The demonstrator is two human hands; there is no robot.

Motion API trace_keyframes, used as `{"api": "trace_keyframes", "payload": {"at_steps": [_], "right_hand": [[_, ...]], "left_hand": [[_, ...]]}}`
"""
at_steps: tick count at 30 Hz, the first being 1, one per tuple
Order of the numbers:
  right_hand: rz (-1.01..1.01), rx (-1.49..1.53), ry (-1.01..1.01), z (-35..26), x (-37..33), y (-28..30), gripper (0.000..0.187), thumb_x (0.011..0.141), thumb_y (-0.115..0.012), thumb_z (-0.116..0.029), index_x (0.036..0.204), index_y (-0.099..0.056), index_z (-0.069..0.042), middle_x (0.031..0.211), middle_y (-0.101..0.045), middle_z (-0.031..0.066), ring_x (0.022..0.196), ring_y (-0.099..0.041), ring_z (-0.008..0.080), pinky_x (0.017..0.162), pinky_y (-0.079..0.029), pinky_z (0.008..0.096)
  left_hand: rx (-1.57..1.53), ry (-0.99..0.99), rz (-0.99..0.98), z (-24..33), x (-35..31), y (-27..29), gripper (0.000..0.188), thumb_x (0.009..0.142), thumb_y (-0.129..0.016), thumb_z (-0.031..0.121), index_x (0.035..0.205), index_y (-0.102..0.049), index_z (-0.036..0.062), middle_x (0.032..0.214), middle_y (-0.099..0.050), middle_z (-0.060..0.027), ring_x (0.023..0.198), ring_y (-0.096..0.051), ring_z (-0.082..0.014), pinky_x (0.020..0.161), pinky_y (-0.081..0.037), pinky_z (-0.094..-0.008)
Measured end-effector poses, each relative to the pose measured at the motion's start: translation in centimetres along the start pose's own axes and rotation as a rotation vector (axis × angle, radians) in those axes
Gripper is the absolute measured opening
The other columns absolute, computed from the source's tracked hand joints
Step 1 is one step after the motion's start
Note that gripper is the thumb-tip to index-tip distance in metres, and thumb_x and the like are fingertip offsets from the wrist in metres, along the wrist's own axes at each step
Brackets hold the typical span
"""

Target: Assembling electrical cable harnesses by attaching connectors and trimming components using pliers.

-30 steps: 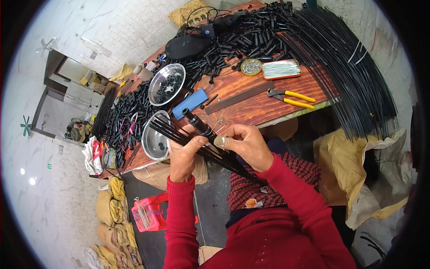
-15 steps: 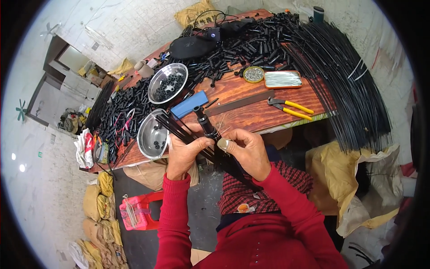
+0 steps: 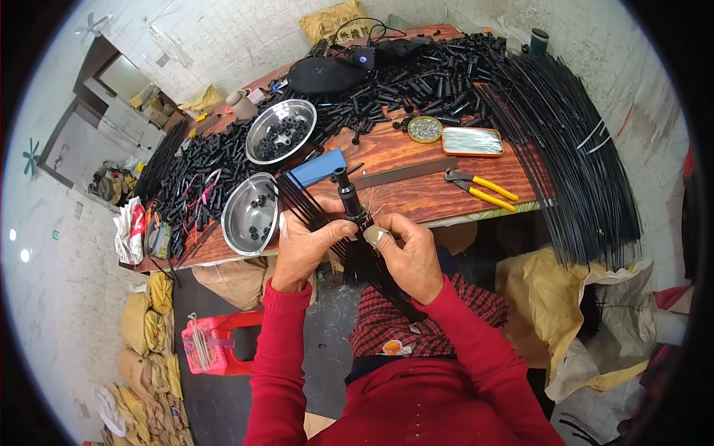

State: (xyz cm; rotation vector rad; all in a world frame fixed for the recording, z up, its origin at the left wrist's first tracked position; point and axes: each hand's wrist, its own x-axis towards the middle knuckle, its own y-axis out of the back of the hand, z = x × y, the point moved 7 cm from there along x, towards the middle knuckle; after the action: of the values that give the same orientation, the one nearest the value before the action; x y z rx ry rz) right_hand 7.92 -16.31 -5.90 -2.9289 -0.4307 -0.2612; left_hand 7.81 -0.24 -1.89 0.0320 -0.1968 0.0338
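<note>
Holding a loose bunch of thin black rods point(image 3: 303, 204) in the left hand point(image 3: 301, 249), with fingers curled around them and thumb up near the base of a black tubular fitting point(image 3: 347, 193). Pinching low on that fitting with the right hand point(image 3: 407, 256), thumb against finger, with a pale wrap point(image 3: 376, 237) on the thumb. Can't make out the exact contact under those fingertips, way too small.

Got all that up in front of the near edge of a reddish wooden desk point(image 3: 416, 197), with the fitting leaning slightly left and the rods fanning toward a steel bowl point(image 3: 239, 208) with small black rings point(image 3: 262, 201) inside. Also spotting a second steel bowl point(image 3: 256, 152) behind it, a blue block point(image 3: 318, 166), a flat dark bar point(image 3: 405, 172), yellow-handled pincers point(image 3: 483, 190) near the front edge, plus a round tin point(image 3: 425, 129) just beside a rectangular tin point(image 3: 472, 141) full of silvery pins. Seeing heaps of short black tubes point(image 3: 201, 178) at left too, and a red plaid cloth point(image 3: 468, 299) across the lap.
</note>
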Motion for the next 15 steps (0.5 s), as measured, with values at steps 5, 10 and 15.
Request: {"api": "trace_keyframes", "payload": {"at_steps": [5, 10, 15], "right_hand": [[-0.029, 0.041, -0.021, 0.5, 0.4, -0.1, 0.01, 0.093, -0.062, -0.007, 0.09, -0.059, 0.002, 0.077, -0.056, -0.0022, 0.071, -0.048, 0.0039, 0.061, -0.041, 0.0209], [-0.114, 0.193, -0.068, 0.6, 0.9, 0.1, 0.009, 0.093, -0.062, -0.007, 0.089, -0.059, 0.001, 0.08, -0.058, -0.0017, 0.072, -0.05, 0.0041, 0.065, -0.042, 0.0209], [-0.083, 0.132, -0.087, 0.4, 0.8, 0.7, 0.006, 0.091, -0.063, -0.004, 0.089, -0.06, 0.001, 0.081, -0.06, -0.0006, 0.074, -0.053, 0.0044, 0.066, -0.044, 0.021]], "left_hand": [[-0.016, -0.024, -0.062, -0.3, 0.0, 0.1, 0.021, 0.077, -0.079, 0.006, 0.093, -0.068, -0.0015, 0.084, -0.071, -0.0066, 0.074, -0.066, -0.0108, 0.068, -0.053, -0.024], [-0.068, -0.03, -0.034, -1.2, -0.1, 0.1, 0.022, 0.079, -0.078, 0.008, 0.096, -0.067, -0.0025, 0.086, -0.071, -0.0066, 0.075, -0.065, -0.0111, 0.068, -0.053, -0.0244], [0.042, -0.009, -0.023, 0.1, -0.4, -0.6, 0.027, 0.084, -0.075, 0.012, 0.103, -0.067, -0.0049, 0.087, -0.07, -0.0066, 0.077, -0.065, -0.0107, 0.07, -0.053, -0.025]]}}
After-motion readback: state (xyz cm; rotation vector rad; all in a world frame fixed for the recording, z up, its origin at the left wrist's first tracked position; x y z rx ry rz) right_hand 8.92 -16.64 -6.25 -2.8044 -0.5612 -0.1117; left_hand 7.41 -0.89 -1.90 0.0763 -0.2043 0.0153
